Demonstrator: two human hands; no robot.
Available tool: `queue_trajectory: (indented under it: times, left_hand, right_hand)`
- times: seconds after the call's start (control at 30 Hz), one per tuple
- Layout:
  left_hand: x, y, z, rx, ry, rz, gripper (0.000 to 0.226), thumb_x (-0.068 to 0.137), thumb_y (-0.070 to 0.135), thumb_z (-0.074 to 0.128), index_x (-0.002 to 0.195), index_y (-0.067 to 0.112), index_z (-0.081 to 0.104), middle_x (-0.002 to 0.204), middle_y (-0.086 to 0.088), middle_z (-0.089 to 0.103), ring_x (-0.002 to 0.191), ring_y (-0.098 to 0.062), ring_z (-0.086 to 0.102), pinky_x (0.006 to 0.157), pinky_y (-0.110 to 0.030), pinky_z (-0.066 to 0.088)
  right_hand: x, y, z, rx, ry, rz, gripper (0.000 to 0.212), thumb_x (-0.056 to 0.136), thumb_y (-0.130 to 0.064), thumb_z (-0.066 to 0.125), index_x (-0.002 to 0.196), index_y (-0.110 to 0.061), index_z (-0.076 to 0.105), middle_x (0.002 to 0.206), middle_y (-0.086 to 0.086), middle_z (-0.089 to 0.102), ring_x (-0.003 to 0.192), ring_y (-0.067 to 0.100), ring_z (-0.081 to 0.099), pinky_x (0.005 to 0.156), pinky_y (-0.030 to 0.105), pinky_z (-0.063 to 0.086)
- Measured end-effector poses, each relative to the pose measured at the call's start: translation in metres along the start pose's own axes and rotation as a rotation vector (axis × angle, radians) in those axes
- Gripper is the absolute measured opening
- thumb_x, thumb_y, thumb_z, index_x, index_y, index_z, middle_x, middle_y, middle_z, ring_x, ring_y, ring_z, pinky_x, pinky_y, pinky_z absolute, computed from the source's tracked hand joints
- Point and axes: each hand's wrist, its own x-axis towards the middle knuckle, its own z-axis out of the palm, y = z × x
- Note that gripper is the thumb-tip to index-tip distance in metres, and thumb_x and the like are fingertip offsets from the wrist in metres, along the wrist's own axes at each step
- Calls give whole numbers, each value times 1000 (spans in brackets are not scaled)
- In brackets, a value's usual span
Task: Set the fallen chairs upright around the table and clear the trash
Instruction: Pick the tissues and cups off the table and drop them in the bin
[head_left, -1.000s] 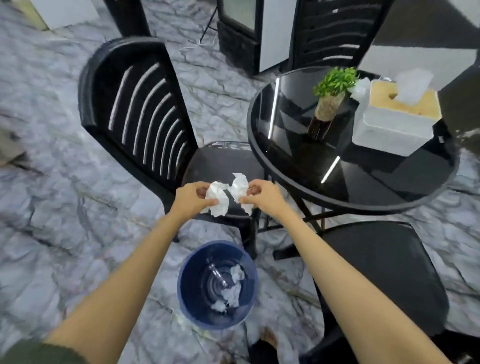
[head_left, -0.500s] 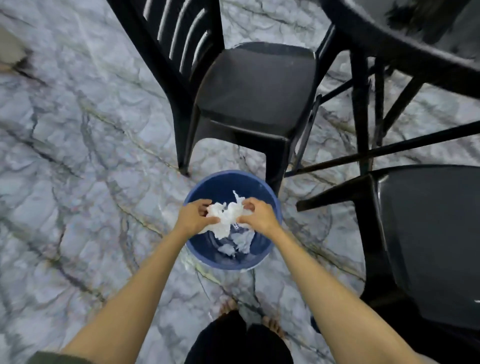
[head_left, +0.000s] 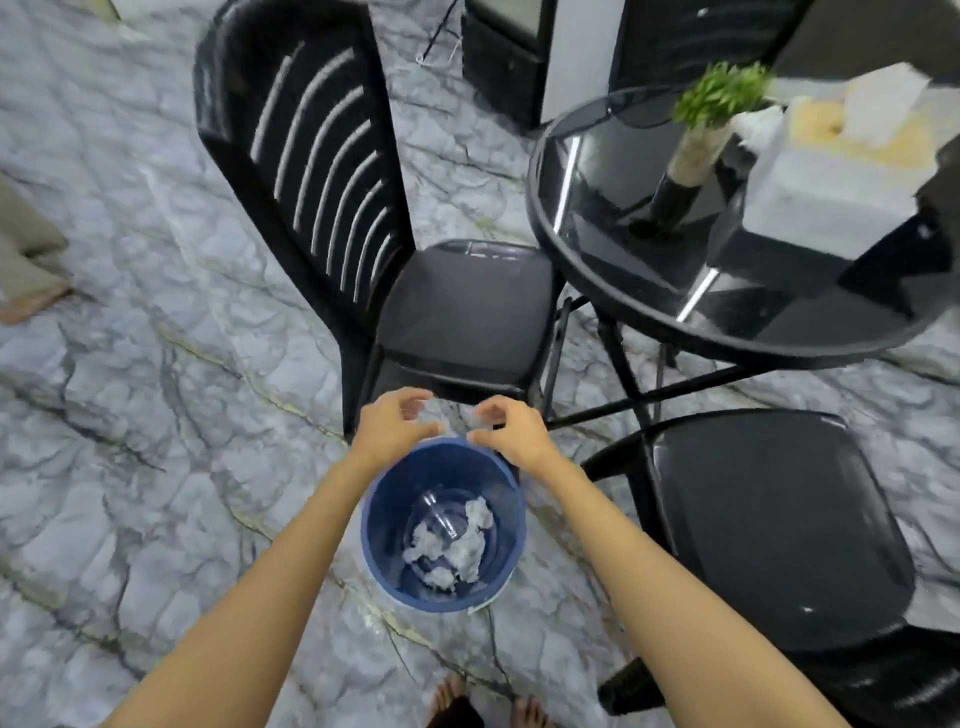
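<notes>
Crumpled white tissues (head_left: 448, 545) are lying at the bottom of a blue bin (head_left: 384, 525) that is standing on the marble floor (head_left: 130, 415), together with what looks like a clear plastic piece, too blurred to name. Just above the bin's far rim the left hand (head_left: 390, 428) and the right hand (head_left: 511, 428) are hovering side by side, both empty, their fingers (head_left: 415, 402) spread apart and loosely curled, touching nothing. Beyond the hands a black chair (head_left: 457, 312) with a slatted back is standing upright, its seat facing the round black glass desk (head_left: 649, 291) to the right. A second black chair (head_left: 774, 525) is standing upright at the near side of the desk, its seat just right of the bin. On the desk a small green plant (head_left: 719, 98) in a slim pot is standing beside a white tissue box (head_left: 831, 208) with a sheet sticking out of its top. The person's bare toes (head_left: 527, 712) are showing at the lower edge, just behind the bin
</notes>
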Motion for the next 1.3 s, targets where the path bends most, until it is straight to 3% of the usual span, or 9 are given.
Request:
queue_trajectory:
  times: [0.1, 0.17, 0.27, 0.37, 0.67, 0.77, 0.9, 1.1, 1.3]
  left_hand:
    - [2, 87, -27, 11, -10, 145, 51, 71, 17, 78, 119, 12, 60, 116, -14, 64, 100, -19, 60, 91, -24, 43]
    - [5, 143, -41, 15, -21, 233, 52, 71, 23, 78, 119, 15, 60, 116, -11, 65, 102, -19, 60, 94, -27, 45]
    - [12, 217, -52, 27, -52, 359, 53, 73, 26, 76, 121, 16, 58, 120, -8, 63, 105, -17, 60, 95, -29, 46]
    - [22, 278, -50, 22, -87, 459, 49, 75, 23, 75, 121, 15, 58, 120, -10, 62, 99, -13, 56, 88, -24, 43]
    - [98, 417, 3, 59, -173, 627, 46, 74, 27, 74, 116, 15, 61, 107, -6, 64, 95, -14, 58, 91, -31, 49]
    - [141, 460, 24, 53, -211, 625, 44, 75, 30, 74, 115, 19, 61, 110, -2, 65, 99, -14, 60, 81, -25, 48]
    - [204, 513, 56, 59, -226, 592, 41, 75, 30, 74, 113, 19, 62, 110, -4, 67, 103, -16, 61, 88, -28, 47]
    - [294, 553, 126, 167, -297, 556, 42, 72, 30, 76, 110, 18, 64, 102, -1, 66, 103, -18, 61, 95, -33, 48]
    - [367, 554, 192, 385, -408, 525, 51, 70, 25, 78, 116, 15, 60, 120, -9, 63, 103, -18, 58, 91, -29, 44]
  right_hand:
    - [-6, -60, -64, 87, 125, -50, 36, 75, -11, 76, 109, -2, 64, 114, 16, 66, 109, 25, 60, 95, 26, 45]
    - [-11, -94, -109, 114, 183, -86, 37, 75, -15, 77, 109, -5, 64, 111, 12, 66, 104, 21, 60, 95, 31, 47]
    - [-19, -127, -175, 120, 271, -121, 37, 77, -21, 75, 111, -9, 63, 108, 5, 63, 99, 13, 55, 87, 25, 42]
    - [-23, -143, -234, 128, 387, -154, 35, 78, -21, 75, 109, -10, 63, 110, 7, 65, 100, 13, 56, 92, 27, 44]
    - [8, -136, -401, 146, 646, -170, 32, 78, -19, 74, 106, -8, 64, 100, 5, 63, 96, 16, 57, 80, 25, 46]
    - [36, -121, -465, 97, 678, -128, 30, 81, -23, 71, 107, -11, 63, 105, 6, 62, 95, 18, 57, 73, 26, 49]
    - [78, -99, -542, 109, 745, -86, 31, 79, -23, 73, 105, -7, 62, 99, 7, 62, 92, 17, 56, 74, 25, 46]
    - [154, -34, -606, 52, 632, 159, 54, 74, -30, 78, 117, -4, 57, 117, 13, 60, 109, 25, 57, 87, 31, 44]
    - [216, 24, -614, -95, 402, 328, 76, 70, -37, 79, 132, -7, 47, 134, 11, 53, 123, 27, 50, 99, 33, 40]
